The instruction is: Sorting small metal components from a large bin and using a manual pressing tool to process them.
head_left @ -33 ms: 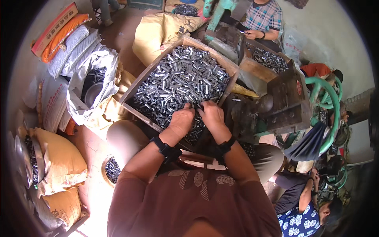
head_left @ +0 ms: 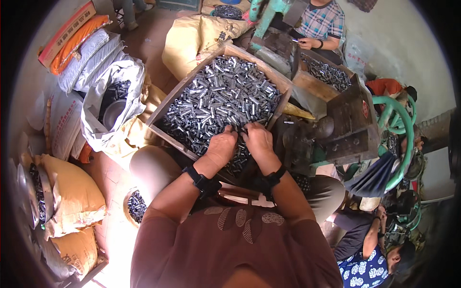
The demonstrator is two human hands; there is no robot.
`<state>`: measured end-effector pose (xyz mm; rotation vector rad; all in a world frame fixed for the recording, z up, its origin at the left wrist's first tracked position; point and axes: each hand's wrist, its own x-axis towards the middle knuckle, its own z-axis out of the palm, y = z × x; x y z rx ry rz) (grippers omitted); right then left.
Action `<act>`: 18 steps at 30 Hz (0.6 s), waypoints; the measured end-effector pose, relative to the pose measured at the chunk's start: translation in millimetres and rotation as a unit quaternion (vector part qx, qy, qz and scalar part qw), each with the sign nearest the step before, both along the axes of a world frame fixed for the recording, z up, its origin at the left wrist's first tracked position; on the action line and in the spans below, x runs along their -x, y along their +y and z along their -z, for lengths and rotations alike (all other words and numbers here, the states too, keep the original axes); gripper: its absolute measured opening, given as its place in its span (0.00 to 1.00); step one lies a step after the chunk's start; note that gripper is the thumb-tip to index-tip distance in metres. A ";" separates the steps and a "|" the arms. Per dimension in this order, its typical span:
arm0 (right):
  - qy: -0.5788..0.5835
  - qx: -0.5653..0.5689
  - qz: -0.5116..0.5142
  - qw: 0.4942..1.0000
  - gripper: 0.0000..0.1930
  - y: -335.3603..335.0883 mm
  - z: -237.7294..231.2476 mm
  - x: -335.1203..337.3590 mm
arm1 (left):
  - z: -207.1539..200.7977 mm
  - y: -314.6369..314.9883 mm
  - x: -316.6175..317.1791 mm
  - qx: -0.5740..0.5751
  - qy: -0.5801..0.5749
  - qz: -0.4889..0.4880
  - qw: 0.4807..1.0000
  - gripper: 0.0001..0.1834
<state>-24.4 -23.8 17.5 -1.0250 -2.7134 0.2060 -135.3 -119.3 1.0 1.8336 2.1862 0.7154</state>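
Note:
A wooden tray [head_left: 165,100] heaped with short, shiny metal tubes [head_left: 218,91] lies in front of me. Both my hands are over its near part, close together among the tubes. My left hand [head_left: 222,145] has its fingers curled inward, their tips near the right hand's. Thumb and fingers of my right hand [head_left: 258,140] are likewise bent and closed. Whatever sits between the fingertips of either hand is hidden or too small to make out. Several tubes lie in the gap between the wrists.
A green-framed machine [head_left: 326,127] with a wooden box stands at right. Beyond it a person in a checked shirt [head_left: 322,21] sits by another box of tubes [head_left: 326,72]. Sacks [head_left: 77,192] are stacked at left, near a round container of tubes [head_left: 136,206]. Another person [head_left: 367,259] works at lower right.

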 end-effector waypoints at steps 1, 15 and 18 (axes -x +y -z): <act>-0.005 -0.002 -0.002 1.000 0.13 2.8 2.1 2.5 | -2.3 1.1 3.0 -0.002 -0.005 -0.002 1.000 0.09; 0.350 0.420 0.100 0.831 0.08 -14.9 -29.1 -42.2 | -19.8 -6.7 4.0 0.028 -0.779 0.014 0.626 0.12; 0.353 0.442 0.133 0.814 0.08 -20.8 -34.3 -60.9 | -25.3 -8.4 -14.1 0.023 -0.732 0.012 0.681 0.10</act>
